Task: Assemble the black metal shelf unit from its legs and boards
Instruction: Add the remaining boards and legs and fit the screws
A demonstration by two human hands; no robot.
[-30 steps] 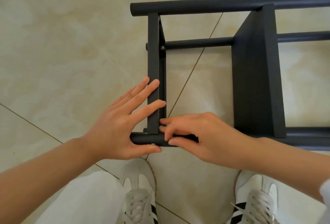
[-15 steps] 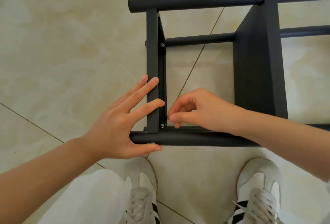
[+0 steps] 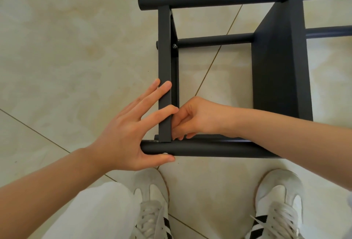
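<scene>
While the black shelf unit (image 3: 282,63) lies on its side on the tiled floor (image 3: 76,48), the left hand (image 3: 123,135) is spread flat, its fingers pressing the end board (image 3: 164,67) and its thumb under the near leg (image 3: 209,148). The right hand (image 3: 198,116) curls its fingertips into their inner corner; whether they pinch anything is hidden.

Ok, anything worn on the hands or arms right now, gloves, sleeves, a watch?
No gloves: the left hand and right hand are bare, with no rings or watch visible. The left forearm and right forearm are bare too. A pale sliver at the right edge could be a sleeve; too little shows to tell.
</scene>
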